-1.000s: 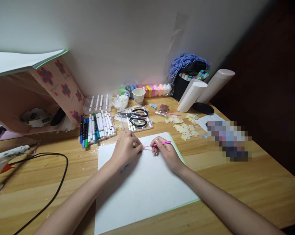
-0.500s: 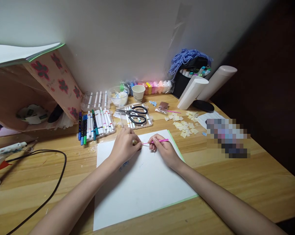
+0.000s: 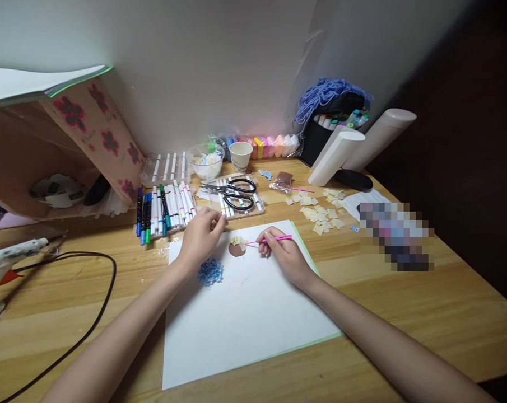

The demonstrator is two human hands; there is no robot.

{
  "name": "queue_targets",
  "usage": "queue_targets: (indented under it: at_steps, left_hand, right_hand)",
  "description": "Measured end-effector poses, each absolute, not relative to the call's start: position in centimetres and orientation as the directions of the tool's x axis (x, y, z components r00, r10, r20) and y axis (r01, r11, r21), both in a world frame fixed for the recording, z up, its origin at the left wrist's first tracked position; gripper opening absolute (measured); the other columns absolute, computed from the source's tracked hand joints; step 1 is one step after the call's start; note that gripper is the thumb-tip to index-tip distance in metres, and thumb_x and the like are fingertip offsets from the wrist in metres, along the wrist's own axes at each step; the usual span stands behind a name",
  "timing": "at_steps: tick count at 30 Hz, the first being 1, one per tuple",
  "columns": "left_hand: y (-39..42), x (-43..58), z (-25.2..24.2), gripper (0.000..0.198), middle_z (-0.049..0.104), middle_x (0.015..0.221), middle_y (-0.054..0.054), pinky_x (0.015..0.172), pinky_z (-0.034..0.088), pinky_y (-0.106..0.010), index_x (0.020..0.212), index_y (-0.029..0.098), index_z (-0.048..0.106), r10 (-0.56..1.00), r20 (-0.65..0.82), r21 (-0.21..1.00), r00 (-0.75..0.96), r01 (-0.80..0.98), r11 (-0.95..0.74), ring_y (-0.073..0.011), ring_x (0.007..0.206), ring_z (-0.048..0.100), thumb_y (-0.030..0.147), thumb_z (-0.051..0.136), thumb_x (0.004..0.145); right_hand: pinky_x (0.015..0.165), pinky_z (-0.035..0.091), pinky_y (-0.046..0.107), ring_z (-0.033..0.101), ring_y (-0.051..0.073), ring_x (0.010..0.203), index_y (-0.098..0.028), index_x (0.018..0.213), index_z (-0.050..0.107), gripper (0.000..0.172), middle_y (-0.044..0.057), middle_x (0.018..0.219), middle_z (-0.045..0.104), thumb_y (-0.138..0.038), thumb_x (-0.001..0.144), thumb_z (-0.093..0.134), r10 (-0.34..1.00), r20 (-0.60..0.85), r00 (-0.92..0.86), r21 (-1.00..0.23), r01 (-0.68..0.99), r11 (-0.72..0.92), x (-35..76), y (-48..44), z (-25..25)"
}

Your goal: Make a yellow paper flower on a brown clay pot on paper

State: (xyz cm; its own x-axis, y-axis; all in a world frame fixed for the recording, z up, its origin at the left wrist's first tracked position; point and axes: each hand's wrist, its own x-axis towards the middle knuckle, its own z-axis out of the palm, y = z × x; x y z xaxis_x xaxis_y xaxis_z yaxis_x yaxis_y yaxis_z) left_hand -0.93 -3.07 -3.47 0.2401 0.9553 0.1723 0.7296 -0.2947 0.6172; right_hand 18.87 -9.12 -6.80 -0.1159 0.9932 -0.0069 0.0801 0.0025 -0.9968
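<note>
My right hand (image 3: 282, 256) pinches a thin pink stick tool (image 3: 284, 237) whose fine tip points left. That tip reaches the edge of a small brown disc (image 3: 237, 251) on the white paper pad (image 3: 240, 330). Cream-coloured paper bits (image 3: 239, 241) cover the disc's upper part. To the left of the disc, my left hand (image 3: 203, 234) is raised with fingers curled and thumb against forefinger; what they hold, if anything, cannot be made out. Below it lies a round patch of blue and white bits (image 3: 210, 272).
Loose cream paper pieces (image 3: 318, 215) lie to the right. Black-handled scissors (image 3: 236, 193) rest on a marker case behind the pad. Markers (image 3: 173, 207), a bowl (image 3: 207, 162) and a paper cup (image 3: 240, 155) stand at the back. A glue gun (image 3: 9, 257) with its cord is at left.
My left hand has moved left and up, away from the stick's tip, uncovering the brown disc and the blue patch. My right hand has hardly moved.
</note>
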Motion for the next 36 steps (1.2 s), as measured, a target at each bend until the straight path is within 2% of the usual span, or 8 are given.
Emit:
queue_targets:
  at_steps: [5, 13, 19, 31, 36]
  left_hand:
    - [-2.8, -1.4, -4.9, 0.038, 0.053, 0.070, -0.002, 0.067, 0.036, -0.026, 0.062, 0.017, 0.056, 0.960, 0.202, 0.629, 0.196, 0.725, -0.280, -0.0143, 0.069, 0.050, 0.034, 0.038, 0.091]
    - [-3.2, -1.3, -5.1, 0.042, 0.051, 0.062, -0.001, 0.062, 0.033, -0.025, 0.055, 0.017, 0.051, 0.958, 0.191, 0.630, 0.215, 0.722, -0.288, -0.0128, 0.062, 0.048, 0.033, 0.037, 0.090]
    - [-2.9, -1.5, -5.3, 0.041, 0.054, 0.059, 0.000, 0.061, 0.033, -0.025, 0.054, 0.017, 0.052, 0.971, 0.155, 0.676, 0.181, 0.697, -0.238, -0.0128, 0.060, 0.050, 0.033, 0.038, 0.089]
    - [-2.9, -1.5, -5.2, 0.040, 0.057, 0.060, -0.001, 0.060, 0.032, -0.025, 0.054, 0.017, 0.053, 0.972, 0.127, 0.632, 0.196, 0.740, -0.232, -0.0142, 0.061, 0.051, 0.032, 0.037, 0.087]
    - [-3.0, -1.5, -5.2, 0.040, 0.057, 0.059, -0.001, 0.060, 0.032, -0.025, 0.054, 0.018, 0.052, 0.974, 0.115, 0.619, 0.196, 0.753, -0.225, -0.0140, 0.061, 0.050, 0.032, 0.036, 0.087]
  right_hand:
    - [0.062, 0.041, 0.025, 0.051, 0.011, 0.064, -0.019, 0.083, 0.056, 0.030, 0.000, 0.069, 0.056, -0.040, 0.093, 0.038, 0.994, -0.005, -0.108, -0.997, 0.083, 0.004, 18.8, -9.1, -6.9]
    - [0.061, 0.041, 0.024, 0.051, 0.011, 0.064, -0.019, 0.083, 0.057, 0.030, -0.001, 0.069, 0.056, -0.041, 0.093, 0.039, 0.994, 0.009, -0.107, -0.997, 0.073, 0.017, 18.8, -9.3, -6.9]
    - [0.062, 0.041, 0.024, 0.051, 0.011, 0.064, -0.019, 0.082, 0.056, 0.030, -0.001, 0.069, 0.056, -0.041, 0.093, 0.038, 0.993, 0.000, -0.119, -0.994, 0.105, 0.013, 18.7, -9.3, -6.9]
    - [0.060, 0.046, 0.025, 0.058, 0.013, 0.063, -0.017, 0.081, 0.057, 0.032, 0.001, 0.067, 0.061, -0.043, 0.091, 0.041, 1.000, -0.004, 0.002, -0.991, 0.131, -0.004, 18.0, -8.9, -7.0]
    - [0.062, 0.048, 0.025, 0.060, 0.014, 0.066, -0.018, 0.076, 0.060, 0.032, 0.002, 0.071, 0.061, -0.043, 0.089, 0.046, 0.996, 0.062, -0.065, -0.972, 0.222, 0.075, 17.7, -8.8, -6.2]
